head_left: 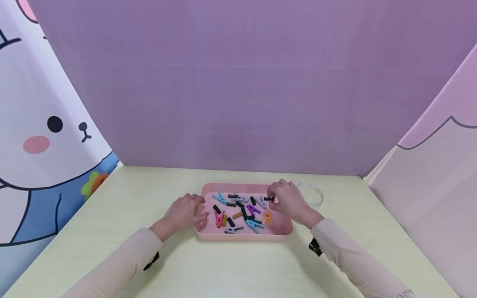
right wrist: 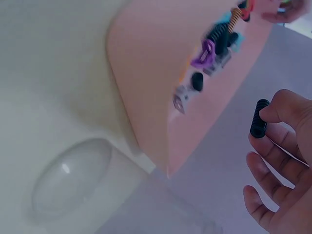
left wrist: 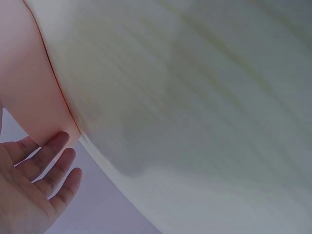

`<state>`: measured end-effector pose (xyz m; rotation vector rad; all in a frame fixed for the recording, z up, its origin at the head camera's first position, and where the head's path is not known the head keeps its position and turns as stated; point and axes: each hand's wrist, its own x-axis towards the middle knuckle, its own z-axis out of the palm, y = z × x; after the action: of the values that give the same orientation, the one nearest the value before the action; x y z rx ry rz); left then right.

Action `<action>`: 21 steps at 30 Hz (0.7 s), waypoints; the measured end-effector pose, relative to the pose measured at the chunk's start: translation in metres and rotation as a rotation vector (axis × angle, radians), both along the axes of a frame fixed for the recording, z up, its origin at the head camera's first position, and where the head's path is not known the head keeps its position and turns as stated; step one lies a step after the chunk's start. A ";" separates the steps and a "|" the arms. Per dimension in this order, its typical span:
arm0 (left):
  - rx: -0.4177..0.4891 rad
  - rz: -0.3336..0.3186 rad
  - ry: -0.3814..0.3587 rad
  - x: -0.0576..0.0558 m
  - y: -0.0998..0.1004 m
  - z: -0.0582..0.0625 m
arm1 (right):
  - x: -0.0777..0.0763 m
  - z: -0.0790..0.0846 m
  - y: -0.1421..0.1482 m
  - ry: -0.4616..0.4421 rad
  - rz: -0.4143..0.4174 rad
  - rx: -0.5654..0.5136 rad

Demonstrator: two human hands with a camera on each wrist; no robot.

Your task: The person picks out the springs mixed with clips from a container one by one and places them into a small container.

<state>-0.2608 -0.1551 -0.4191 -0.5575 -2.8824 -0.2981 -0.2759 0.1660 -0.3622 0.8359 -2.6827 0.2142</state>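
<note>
Spring [right wrist: 260, 118]: black, raised at the right end of the pink tray [head_left: 244, 238], off the heap.
Right hand [head_left: 290, 201]: thumb and fingertip pinch the spring; other fingers loosely bent, away from it.
Left hand [head_left: 182, 213]: at tray's left rim, fingers relaxed and parted, no loose piece held; cannot tell how firmly it touches the rim.
Tray contents: more black springs [head_left: 231, 204], gold springs [head_left: 237, 215], coloured clips [head_left: 253, 209], all mixed.
Clear dish [right wrist: 70, 178]: on table [head_left: 223, 269], beside tray's right end.
Progress: one spring picked out; many pieces left lying. Looks early, my judgement.
</note>
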 end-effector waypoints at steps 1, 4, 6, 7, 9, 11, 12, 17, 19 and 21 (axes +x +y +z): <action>0.000 0.000 -0.001 0.000 0.000 0.000 | 0.000 0.003 0.002 0.007 -0.005 -0.002; 0.001 -0.001 -0.003 0.001 0.001 0.001 | 0.000 0.011 0.007 0.024 -0.013 -0.019; 0.000 -0.002 -0.002 0.001 0.001 0.001 | -0.001 0.016 0.011 0.038 -0.011 -0.034; 0.000 -0.003 -0.003 0.001 0.001 0.002 | -0.001 0.018 0.014 0.045 -0.009 -0.042; 0.001 -0.004 -0.001 0.001 0.001 0.002 | -0.002 0.021 0.018 0.054 -0.007 -0.056; 0.002 -0.005 0.000 0.001 0.001 0.001 | -0.002 0.024 0.023 0.065 -0.011 -0.062; 0.002 -0.004 -0.001 0.001 0.000 0.001 | -0.002 0.025 0.026 0.070 -0.013 -0.067; 0.003 -0.005 0.001 0.001 0.000 0.000 | -0.004 0.027 0.040 0.106 -0.021 -0.097; 0.006 -0.007 0.001 0.001 0.000 0.001 | -0.006 0.025 0.046 0.116 -0.026 -0.109; 0.008 -0.008 0.004 0.002 0.000 0.001 | -0.007 0.025 0.052 0.118 -0.038 -0.117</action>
<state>-0.2592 -0.1547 -0.4178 -0.5683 -2.8749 -0.3087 -0.2832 0.2185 -0.3375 0.7381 -2.5467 0.3006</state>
